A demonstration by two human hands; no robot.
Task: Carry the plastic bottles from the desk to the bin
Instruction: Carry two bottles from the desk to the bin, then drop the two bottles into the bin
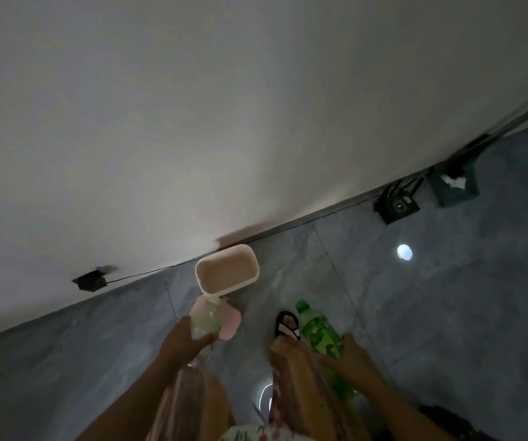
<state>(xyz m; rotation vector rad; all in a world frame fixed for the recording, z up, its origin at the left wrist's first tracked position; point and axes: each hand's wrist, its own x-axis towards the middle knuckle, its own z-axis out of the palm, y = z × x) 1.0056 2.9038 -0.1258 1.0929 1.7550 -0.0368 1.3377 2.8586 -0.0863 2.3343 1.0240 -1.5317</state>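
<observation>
A white wall (192, 122) meets a grey tiled floor (447, 313), where a round spot of light (404, 252) glares. Against the skirting sit a black box with cables and a green lamp (397, 206) and, just beside it, a dark green container (453, 186). A black sandal (287, 325) shows lower down.

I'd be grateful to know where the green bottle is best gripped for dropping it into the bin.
Probably around the labelled middle of the green bottle, from its right side, as the right hand holds it now: the body is widest there, and the cap end points towards the pink bin ahead.
</observation>
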